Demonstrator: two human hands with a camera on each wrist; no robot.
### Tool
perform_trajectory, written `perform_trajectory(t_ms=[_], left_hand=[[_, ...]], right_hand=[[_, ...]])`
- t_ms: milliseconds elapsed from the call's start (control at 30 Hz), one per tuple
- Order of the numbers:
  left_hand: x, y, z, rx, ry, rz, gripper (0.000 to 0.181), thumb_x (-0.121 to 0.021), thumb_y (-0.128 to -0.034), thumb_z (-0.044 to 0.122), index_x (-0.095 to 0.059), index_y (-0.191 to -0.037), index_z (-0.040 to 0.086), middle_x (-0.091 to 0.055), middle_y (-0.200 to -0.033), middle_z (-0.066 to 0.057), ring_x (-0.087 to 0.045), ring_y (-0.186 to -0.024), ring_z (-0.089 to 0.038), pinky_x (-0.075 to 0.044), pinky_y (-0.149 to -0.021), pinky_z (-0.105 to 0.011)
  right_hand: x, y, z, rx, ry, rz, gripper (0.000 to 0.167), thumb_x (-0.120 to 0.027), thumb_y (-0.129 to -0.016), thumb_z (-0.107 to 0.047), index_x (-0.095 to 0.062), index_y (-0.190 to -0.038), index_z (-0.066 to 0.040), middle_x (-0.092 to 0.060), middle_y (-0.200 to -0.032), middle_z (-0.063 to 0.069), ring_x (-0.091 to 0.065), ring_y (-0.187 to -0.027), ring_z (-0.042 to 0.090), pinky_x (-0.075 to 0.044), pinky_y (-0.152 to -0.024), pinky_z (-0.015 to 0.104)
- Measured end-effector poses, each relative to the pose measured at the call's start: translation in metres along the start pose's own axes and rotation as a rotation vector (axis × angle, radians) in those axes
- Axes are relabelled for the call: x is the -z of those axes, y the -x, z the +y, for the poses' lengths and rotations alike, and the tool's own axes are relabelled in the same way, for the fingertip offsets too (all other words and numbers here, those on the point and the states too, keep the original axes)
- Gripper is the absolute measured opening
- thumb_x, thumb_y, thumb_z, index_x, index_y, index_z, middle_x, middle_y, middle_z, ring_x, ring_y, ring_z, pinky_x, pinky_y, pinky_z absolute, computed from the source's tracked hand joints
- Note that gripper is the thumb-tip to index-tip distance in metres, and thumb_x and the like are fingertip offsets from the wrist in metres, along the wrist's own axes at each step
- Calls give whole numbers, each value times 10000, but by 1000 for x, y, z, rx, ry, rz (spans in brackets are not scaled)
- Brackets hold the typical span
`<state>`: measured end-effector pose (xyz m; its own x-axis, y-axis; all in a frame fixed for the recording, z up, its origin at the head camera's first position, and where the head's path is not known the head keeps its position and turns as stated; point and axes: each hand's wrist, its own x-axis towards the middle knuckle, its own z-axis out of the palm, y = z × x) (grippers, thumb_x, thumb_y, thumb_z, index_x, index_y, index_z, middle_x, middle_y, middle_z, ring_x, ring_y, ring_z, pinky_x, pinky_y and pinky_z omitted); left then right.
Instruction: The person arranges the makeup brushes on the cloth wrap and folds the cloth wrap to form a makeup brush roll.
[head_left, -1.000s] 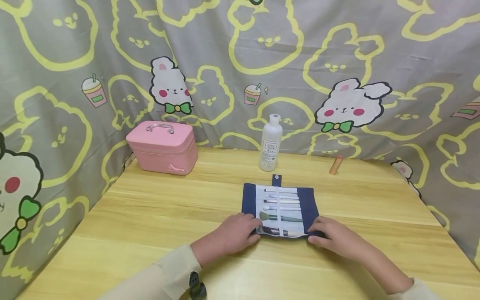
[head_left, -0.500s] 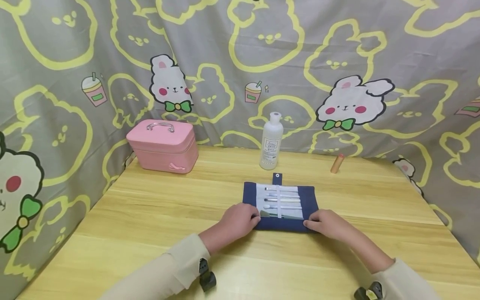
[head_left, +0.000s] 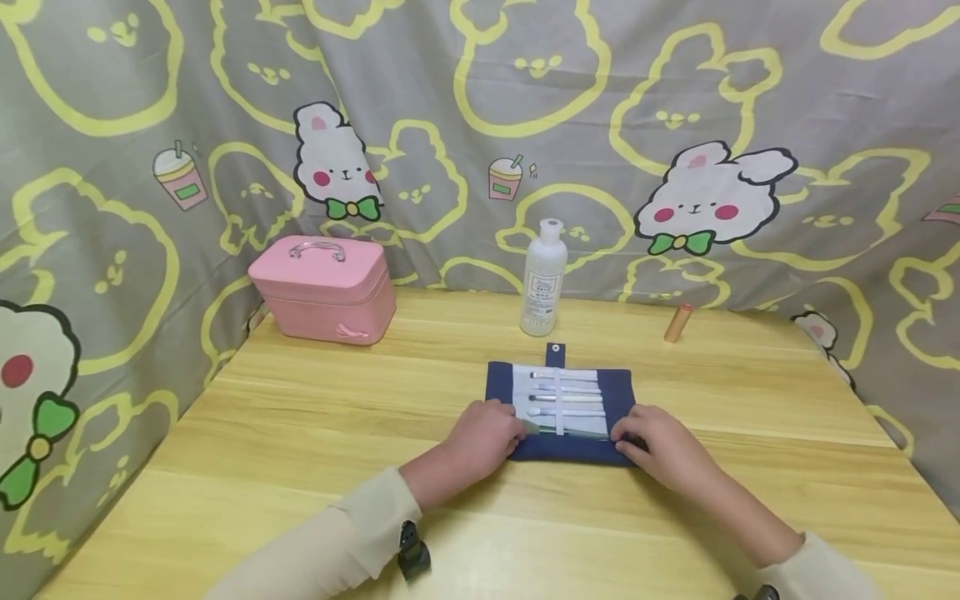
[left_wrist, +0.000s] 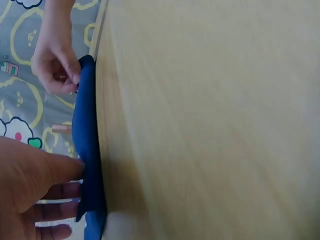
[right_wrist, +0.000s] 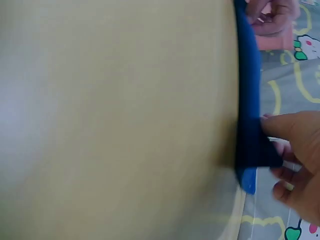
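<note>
A navy makeup brush roll (head_left: 618, 390) lies open on the table, its near edge folded over toward the far side. On its pale lining, several makeup brushes (head_left: 573, 399) sit side by side under a white elastic band (head_left: 558, 400). My left hand (head_left: 483, 435) pinches the folded edge at the near left corner. At the near right corner, my right hand (head_left: 666, 443) grips the fold between thumb and fingers. Both wrist views show the blue outer side of the rolled edge (left_wrist: 86, 120), with thumbs against it. The nearest brushes are hidden under the fold.
Beyond the roll's snap tab (head_left: 556, 354) stands a white bottle (head_left: 543, 283). A pink case (head_left: 322, 292) with a metal handle is at the back left. An orange-brown tube (head_left: 678, 323) stands at the back right. A patterned curtain (head_left: 420, 75) borders the table.
The near edge of the brush roll has been lifted and folded over the nearest brushes, both hands moving away from the body with it. In the last half second the right fingers have shifted slightly.
</note>
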<state>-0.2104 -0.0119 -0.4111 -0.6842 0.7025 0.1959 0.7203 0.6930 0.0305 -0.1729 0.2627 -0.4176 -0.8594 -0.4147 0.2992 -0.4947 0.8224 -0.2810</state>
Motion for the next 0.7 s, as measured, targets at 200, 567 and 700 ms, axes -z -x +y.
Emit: perform_trajectory(t_ms=[200, 567, 700], left_hand=[[3, 4, -6, -118, -38, -114, 92, -644, -819, 125, -715, -866, 158, -589, -714, 56, -525, -606, -76, -449, -535, -215], [4, 10, -7, -109, -27, -180, 272, -675, -816, 186, -649, -1074, 102, -605, -793, 10, -548, -684, -90, -495, -616, -217], [2, 7, -10, -87, 46, -160, 302, -651, -796, 129, -646, -1097, 98, -613, -778, 15, -527, -656, -78, -485, -601, -210]], right_hand=[[2, 16, 9, 235, 195, 42, 221, -738, -708, -65, -735, -924, -108, -617, -855, -21, -523, -770, 149, -457, -639, 316], [2, 20, 3, 307, 245, 45, 263, -730, -645, -39, -692, -902, 7, -603, -867, 43, -573, -787, 179, -518, -680, 346], [1, 18, 6, 276, 184, 53, 228, -684, -666, -12, -679, -894, -7, -612, -847, 27, -596, -767, 163, -534, -666, 329]])
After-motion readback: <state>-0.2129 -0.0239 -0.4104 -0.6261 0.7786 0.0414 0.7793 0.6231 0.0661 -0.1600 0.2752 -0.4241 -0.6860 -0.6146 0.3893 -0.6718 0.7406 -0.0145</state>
